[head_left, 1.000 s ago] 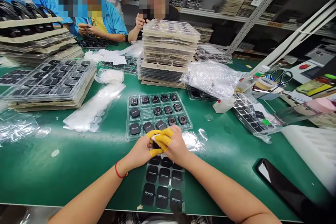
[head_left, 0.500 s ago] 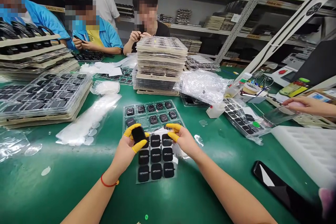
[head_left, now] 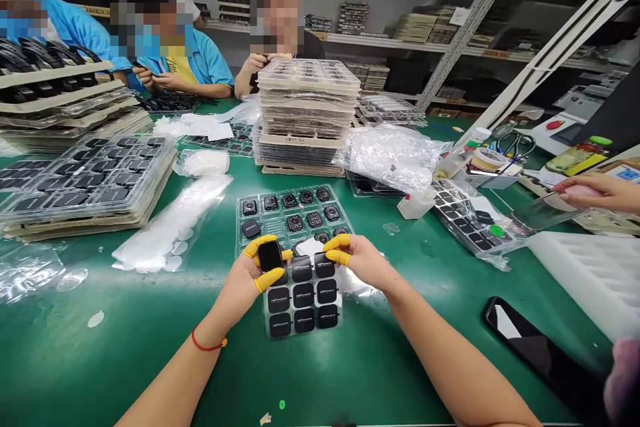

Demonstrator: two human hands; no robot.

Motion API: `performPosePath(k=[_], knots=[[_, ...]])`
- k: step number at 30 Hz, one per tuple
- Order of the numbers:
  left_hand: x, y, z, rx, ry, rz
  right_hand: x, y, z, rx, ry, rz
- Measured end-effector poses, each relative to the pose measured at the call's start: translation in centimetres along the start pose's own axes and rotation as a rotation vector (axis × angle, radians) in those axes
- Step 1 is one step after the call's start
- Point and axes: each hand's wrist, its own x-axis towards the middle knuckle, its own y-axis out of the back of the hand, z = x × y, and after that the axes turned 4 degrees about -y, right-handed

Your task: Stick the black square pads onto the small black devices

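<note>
My left hand (head_left: 241, 283), with yellow finger cots, grips a square black watch case (head_left: 271, 257) without a strap, its glossy face turned towards me. My right hand (head_left: 367, 270), also in yellow cots, pinches the upper right corner of a clear sheet of black square stickers (head_left: 303, 295) lettered "HiFuture". That sheet reaches under the left fingertips; whether they touch it I cannot tell. Behind both hands lies a clear plastic tray (head_left: 271, 225) with several watch cases in its pockets, partly covered by the sheet. One case at its left carries a lettered black sticker (head_left: 251, 229).
A tall stack of trays (head_left: 307, 113) stands behind, with a filled tray stack (head_left: 95, 177) at left. Plastic bags (head_left: 393, 157) and a black phone (head_left: 537, 353) lie rightward. A co-worker's hand (head_left: 595, 192) enters from the right; other people sit opposite.
The view has tipped slightly down. My left hand has turned the watch case more upright, and a white patch shows behind the sheet's top edge. My right fingers stay at the sheet's corner.
</note>
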Motion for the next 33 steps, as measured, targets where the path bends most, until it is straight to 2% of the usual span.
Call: performPosePath(k=[4, 7, 9, 11, 13, 16, 22, 33], knots=[[0.2, -0.3, 0.1, -0.034, 0.125, 0.008, -0.6, 0.9, -1.1, -0.122, 0.124, 0.071], [0.2, -0.7, -0.6, 0.060, 0.154, 0.054, -0.9, 0.9, -2.0, -0.015, 0.192, 0.088], [0.1, -1.1, -1.1, 0.131, 0.147, 0.002, -0.9, 0.1, -2.1, 0.153, 0.114, 0.078], [-0.3, -1.5, -1.6, 0.224, 0.123, -0.098, -0.9, -1.3, -1.9, 0.260, 0.004, 0.031], [-0.6, -1.9, -1.8, 0.328, 0.067, -0.174, -0.8, -2.9, -1.6, 0.254, -0.067, -0.037], [-1.0, -2.3, -1.8, 0.425, 0.004, -0.230, -0.8, -4.4, -1.2, 0.147, -0.094, -0.098], [-1.0, -2.2, -2.0, 0.441, -0.004, -0.251, -1.1, -4.6, -1.2, 0.019, -0.065, -0.085], [-1.0, -2.1, -2.3, 0.436, 0.017, -0.264, -1.1, -4.7, -1.2, -0.050, -0.075, -0.065]])
